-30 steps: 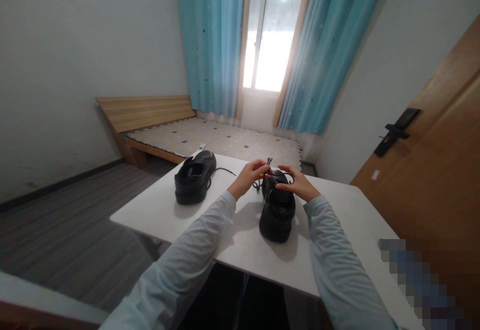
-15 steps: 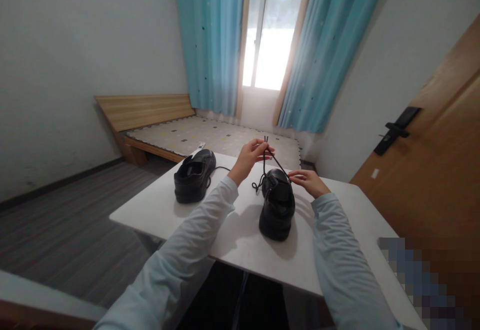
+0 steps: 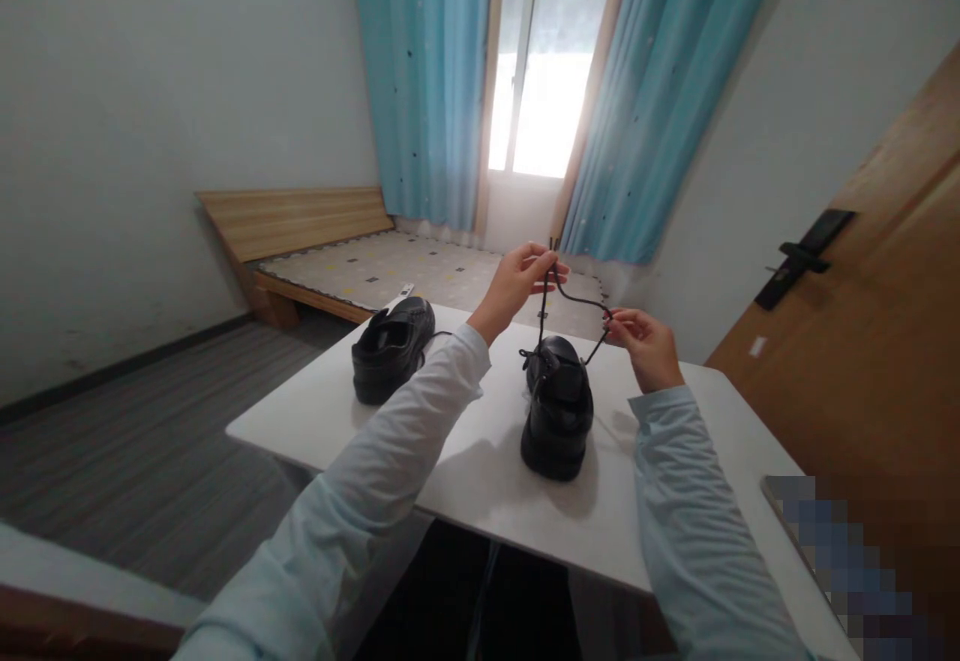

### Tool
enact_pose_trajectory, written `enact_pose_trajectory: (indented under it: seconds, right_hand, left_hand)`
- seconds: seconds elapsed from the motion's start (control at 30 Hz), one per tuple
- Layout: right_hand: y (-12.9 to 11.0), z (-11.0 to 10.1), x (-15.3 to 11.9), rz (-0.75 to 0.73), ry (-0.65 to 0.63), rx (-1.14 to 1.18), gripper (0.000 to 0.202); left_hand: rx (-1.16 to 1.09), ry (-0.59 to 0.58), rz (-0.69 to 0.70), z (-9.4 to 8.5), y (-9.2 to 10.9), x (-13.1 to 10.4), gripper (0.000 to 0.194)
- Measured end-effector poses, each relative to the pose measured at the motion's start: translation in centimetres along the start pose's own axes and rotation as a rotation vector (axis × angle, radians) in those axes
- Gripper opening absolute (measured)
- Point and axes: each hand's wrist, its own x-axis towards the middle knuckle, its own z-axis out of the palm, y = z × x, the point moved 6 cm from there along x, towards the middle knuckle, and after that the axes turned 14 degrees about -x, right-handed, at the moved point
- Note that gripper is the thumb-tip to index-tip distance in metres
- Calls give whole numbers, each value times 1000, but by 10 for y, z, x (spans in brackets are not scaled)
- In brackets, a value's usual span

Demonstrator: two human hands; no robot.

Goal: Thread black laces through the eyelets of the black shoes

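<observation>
A black shoe stands on the white table with its heel towards me. Above its front, my left hand pinches a black shoelace, and two ends stick up past the fingers. My right hand, closed to the right of the shoe and a little lower, grips the same lace partway along. Between the hands the lace sags slightly, then runs down from each to the shoe. A second black shoe rests on the left of the table, with a loose lace beside it, partly behind my left sleeve.
The white table has its near edge close to my body. Beyond it is a bed with a wooden headboard, under a window with blue curtains. A wooden door is at the right. A blurred-out patch covers the lower right corner.
My left hand has risen, drawing the lace higher. My right hand has come up and right from beside the shoe, pulling its side of the lace outward. The shoes have stayed in place.
</observation>
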Motion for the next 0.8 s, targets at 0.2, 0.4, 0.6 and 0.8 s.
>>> enact_pose_trajectory:
  seconds: [0.2,0.4,0.6,0.8]
  right_hand:
    - [-29,-19,-2,-115,199,93,24]
    - [-43,-19,-5,-168,261,201,21]
    - [-53,-14,-6,-179,262,110,22]
    - [-79,-15,-7,-263,304,25,19]
  left_hand:
    - [41,-4,35,5,14,3,24]
    - [84,-12,108,12,33,15,20]
    - [77,-31,141,27,50,32,18]
    - [194,-28,193,45,75,34,14]
